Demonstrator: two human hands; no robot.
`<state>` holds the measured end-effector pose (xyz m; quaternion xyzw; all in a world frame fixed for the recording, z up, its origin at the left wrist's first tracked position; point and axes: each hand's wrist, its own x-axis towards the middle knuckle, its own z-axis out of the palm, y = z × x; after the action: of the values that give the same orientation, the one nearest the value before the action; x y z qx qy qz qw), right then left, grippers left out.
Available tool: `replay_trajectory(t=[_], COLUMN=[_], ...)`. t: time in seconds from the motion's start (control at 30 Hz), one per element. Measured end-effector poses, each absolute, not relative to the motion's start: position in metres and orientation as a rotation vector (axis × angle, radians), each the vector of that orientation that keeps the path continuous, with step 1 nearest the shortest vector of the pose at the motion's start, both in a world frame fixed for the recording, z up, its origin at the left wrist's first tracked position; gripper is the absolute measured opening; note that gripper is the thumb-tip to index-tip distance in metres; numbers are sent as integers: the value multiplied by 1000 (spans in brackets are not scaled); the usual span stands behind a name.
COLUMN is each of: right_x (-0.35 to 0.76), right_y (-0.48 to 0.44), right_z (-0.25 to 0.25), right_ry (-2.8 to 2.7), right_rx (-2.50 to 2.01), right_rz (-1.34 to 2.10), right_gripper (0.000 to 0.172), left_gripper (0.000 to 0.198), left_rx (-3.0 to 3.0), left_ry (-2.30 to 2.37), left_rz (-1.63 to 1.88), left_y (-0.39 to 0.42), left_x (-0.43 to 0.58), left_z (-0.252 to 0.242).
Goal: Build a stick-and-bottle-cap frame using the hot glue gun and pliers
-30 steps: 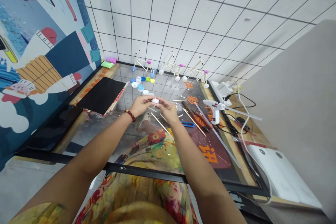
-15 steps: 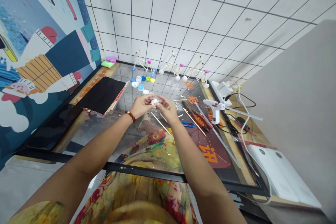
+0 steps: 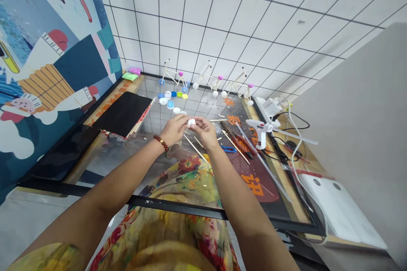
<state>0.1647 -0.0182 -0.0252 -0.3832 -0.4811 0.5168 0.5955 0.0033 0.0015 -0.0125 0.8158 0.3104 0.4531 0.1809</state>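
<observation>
Two hands meet above the table (image 3: 178, 208). The left hand (image 3: 173, 129), with a bead bracelet at its wrist, and the right hand (image 3: 205, 132) each pinch the white cap (image 3: 190, 122) between thumb and fingertips. The cap sits between them, lifted clear of the surface. Gripping it from both sides probably keeps so small a piece steady and in plain sight. Both forearms stretch forward and converge, wrists slightly bent inward, the other fingers curled loosely. Wooden sticks (image 3: 194, 149) lie just below the hands. Loose bottle caps (image 3: 170, 99) lie beyond the left hand, and a glue gun (image 3: 260, 132) stands well off to the right of the right hand.
</observation>
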Motion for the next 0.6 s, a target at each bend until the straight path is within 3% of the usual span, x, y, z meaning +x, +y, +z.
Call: replay_trajectory(t=[0.23, 0.47, 0.6], right_x=[163, 166, 168], right_y=[-17, -23, -25], right_z=[-25, -23, -20], right_ry=[-1195, -1482, -1542], right_rx=[-999, -1287, -1323], right_rz=[1009, 739, 707], right_gripper=[45, 25, 23], left_gripper=[29, 32, 42], left_rx=[2075, 2145, 2084], left_ry=[837, 815, 760], left_rz=[1334, 1326, 1264], left_y=[10, 9, 9], left_x=[2, -2, -4], left_z=[-20, -16, -17])
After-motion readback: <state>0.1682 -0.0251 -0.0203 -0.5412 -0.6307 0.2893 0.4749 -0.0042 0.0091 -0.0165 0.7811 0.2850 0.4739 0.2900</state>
